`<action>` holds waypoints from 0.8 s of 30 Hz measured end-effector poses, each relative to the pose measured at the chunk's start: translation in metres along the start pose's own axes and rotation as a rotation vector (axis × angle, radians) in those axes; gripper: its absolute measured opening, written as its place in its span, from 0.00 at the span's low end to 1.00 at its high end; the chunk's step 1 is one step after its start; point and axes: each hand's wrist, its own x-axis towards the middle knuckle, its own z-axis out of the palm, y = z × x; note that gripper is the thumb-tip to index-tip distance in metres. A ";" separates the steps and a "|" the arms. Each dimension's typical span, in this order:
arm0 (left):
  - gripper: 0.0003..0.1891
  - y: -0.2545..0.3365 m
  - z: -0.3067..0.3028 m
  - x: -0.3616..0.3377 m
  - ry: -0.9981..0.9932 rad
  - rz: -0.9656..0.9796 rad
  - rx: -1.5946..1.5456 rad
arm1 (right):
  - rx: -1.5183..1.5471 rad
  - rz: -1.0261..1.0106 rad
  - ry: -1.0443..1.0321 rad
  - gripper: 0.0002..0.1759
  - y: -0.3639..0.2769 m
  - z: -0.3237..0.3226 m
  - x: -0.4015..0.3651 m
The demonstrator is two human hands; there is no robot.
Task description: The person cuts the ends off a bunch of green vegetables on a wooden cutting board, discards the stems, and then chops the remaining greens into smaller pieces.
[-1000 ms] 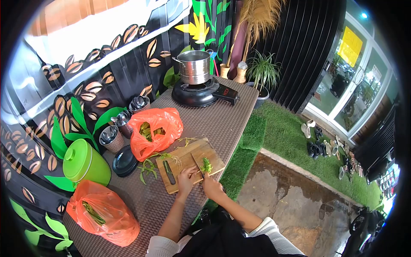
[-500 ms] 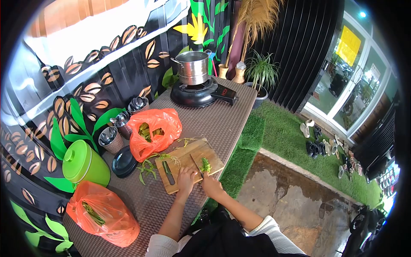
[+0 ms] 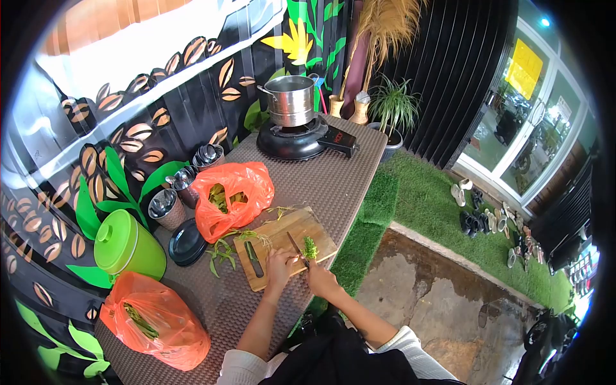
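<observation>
My right hand point(image 3: 323, 281) is closed round the handle of a knife point(image 3: 294, 244), whose blade lies over the wooden cutting board point(image 3: 282, 228). Close to its left, my left hand point(image 3: 280, 264) rests on the board with its fingers together; what they press or hold is too small to make out. Chopped greens point(image 3: 310, 248) sit to the right of the blade. A second, dark-handled tool point(image 3: 254, 259) lies at the board's left side. Loose leafy stalks point(image 3: 222, 252) spread past the board's left edge, beside an open orange bag point(image 3: 231, 196) of greens.
Another orange bag point(image 3: 157, 321) stands at the table's near left, below a green lidded container point(image 3: 129, 245). Dark plates point(image 3: 187, 242) and cutlery holders point(image 3: 166, 208) line the wall side. A metal pot point(image 3: 290, 101) sits on a black stove point(image 3: 292, 142) at the far end.
My right hand has shifted very slightly, and the knife's angle is almost the same. My left hand stays at nearly the same place on the board.
</observation>
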 end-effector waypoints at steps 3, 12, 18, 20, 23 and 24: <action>0.06 -0.004 -0.001 0.001 -0.005 0.039 -0.015 | -0.036 0.021 0.034 0.16 -0.002 0.003 -0.003; 0.06 -0.010 0.005 -0.001 -0.037 -0.013 0.008 | -0.085 0.039 -0.029 0.19 -0.005 0.003 -0.004; 0.05 -0.005 0.000 -0.003 -0.013 -0.042 -0.009 | -0.085 0.024 0.059 0.21 0.000 0.020 -0.010; 0.04 -0.002 -0.003 0.000 -0.048 -0.080 0.029 | -0.103 0.030 0.075 0.20 0.001 0.029 -0.007; 0.04 0.009 -0.011 0.004 -0.085 -0.096 0.098 | -0.163 0.019 0.091 0.20 -0.007 0.028 0.000; 0.04 0.010 -0.011 0.003 -0.086 -0.096 0.097 | -0.205 -0.002 0.090 0.20 -0.008 0.025 0.003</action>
